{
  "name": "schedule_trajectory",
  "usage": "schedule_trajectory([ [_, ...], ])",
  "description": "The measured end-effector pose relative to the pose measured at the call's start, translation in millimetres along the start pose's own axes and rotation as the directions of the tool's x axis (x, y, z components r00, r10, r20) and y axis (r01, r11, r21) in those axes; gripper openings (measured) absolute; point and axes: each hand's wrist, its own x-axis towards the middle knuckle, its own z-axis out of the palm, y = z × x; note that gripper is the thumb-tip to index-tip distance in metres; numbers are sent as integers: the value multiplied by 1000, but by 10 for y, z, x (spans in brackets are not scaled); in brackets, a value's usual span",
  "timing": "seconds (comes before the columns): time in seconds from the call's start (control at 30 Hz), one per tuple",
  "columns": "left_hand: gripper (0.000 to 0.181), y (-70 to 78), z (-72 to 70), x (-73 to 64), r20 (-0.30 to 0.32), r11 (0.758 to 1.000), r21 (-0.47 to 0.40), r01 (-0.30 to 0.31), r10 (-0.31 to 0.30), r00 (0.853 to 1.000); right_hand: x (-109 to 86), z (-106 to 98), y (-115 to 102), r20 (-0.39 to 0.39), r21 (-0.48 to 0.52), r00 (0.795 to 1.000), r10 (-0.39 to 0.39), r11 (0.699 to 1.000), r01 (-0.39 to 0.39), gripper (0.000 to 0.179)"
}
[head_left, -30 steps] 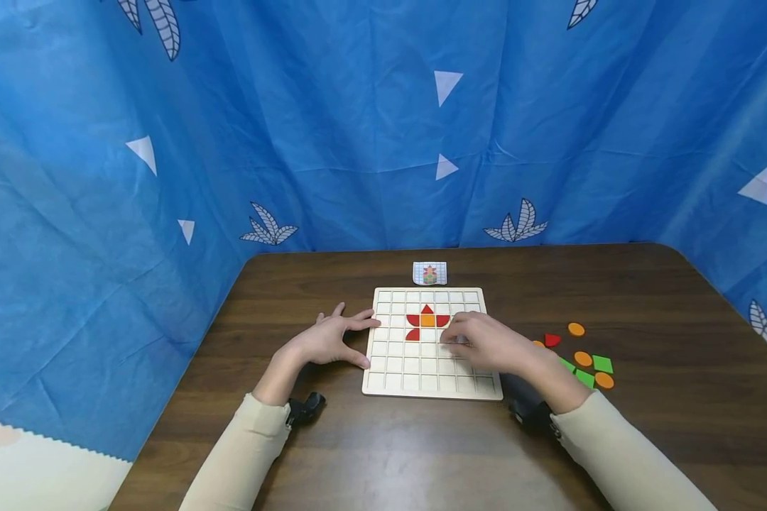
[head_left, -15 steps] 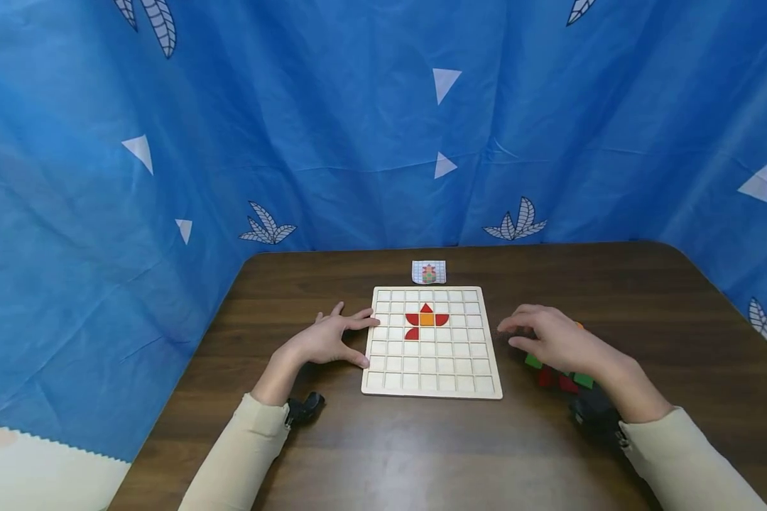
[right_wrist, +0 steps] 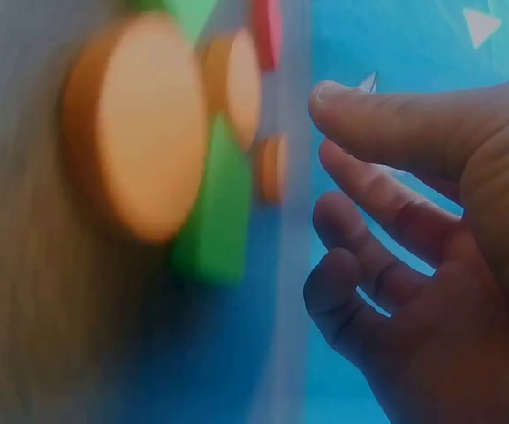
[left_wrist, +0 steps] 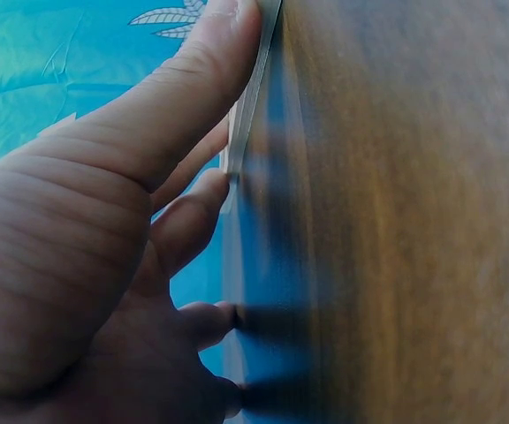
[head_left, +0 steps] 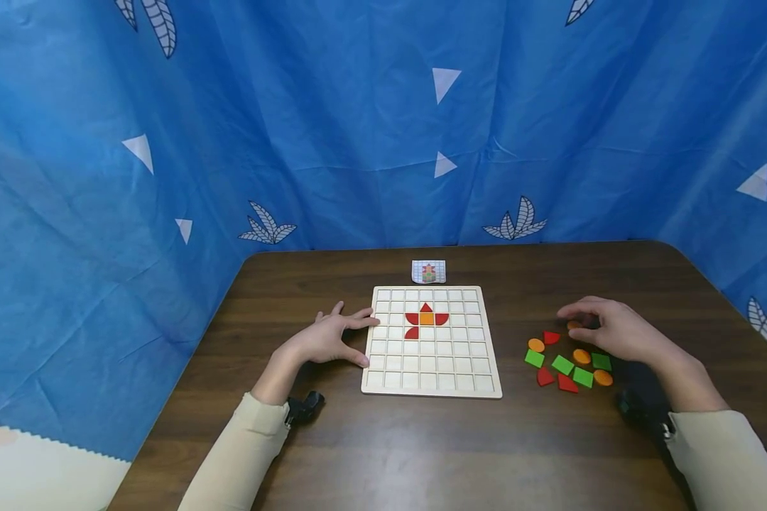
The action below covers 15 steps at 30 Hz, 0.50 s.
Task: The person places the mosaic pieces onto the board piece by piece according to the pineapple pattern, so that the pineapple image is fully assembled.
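My left hand [head_left: 326, 341] rests at the left edge of a pale wooden grid board [head_left: 390, 365], fingers spread, thumb and forefinger touching its rim. The left wrist view shows the thumb along the board's edge [left_wrist: 259, 88]. On the grid sit a red triangle [head_left: 426, 308], an orange square [head_left: 427, 319] and red quarter-circle pieces [head_left: 442, 319]. My right hand [head_left: 626, 330] hovers over the loose pieces at right, its fingers loosely bent with nothing between them. Its fingertips are beside an orange disc [head_left: 573, 325], partly hidden by the hand.
Right of the board lie several green squares [head_left: 562, 365], orange discs [head_left: 535, 345] and red pieces [head_left: 552, 338]. A small printed pattern card [head_left: 429, 272] lies behind the board. A blue curtain [head_left: 371, 142] hangs behind the brown table [head_left: 383, 454].
My right hand has left the board and moved right to the loose pieces, uncovering the grid's right side. The left hand has stayed at the board's edge.
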Motion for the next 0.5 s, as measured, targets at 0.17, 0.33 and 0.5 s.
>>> schedule_trajectory([
  [0.17, 84, 7, 0, -3, 0, 1000, -5, -2, 2, 1000, -21, -5, 149, 20, -3, 999, 35, 999, -35, 38],
  [0.33, 83, 16, -4, 0, 5, 1000, -4, 1, -1, 1000, -26, 15, 211, 34, 7, 998, 55, 998, -56, 36],
  [0.5, 84, 11, -2, 0, 0, 1000, -2, 6, -6, 1000, -15, 25, 233, 41, 9, 997, 66, 998, -66, 30],
])
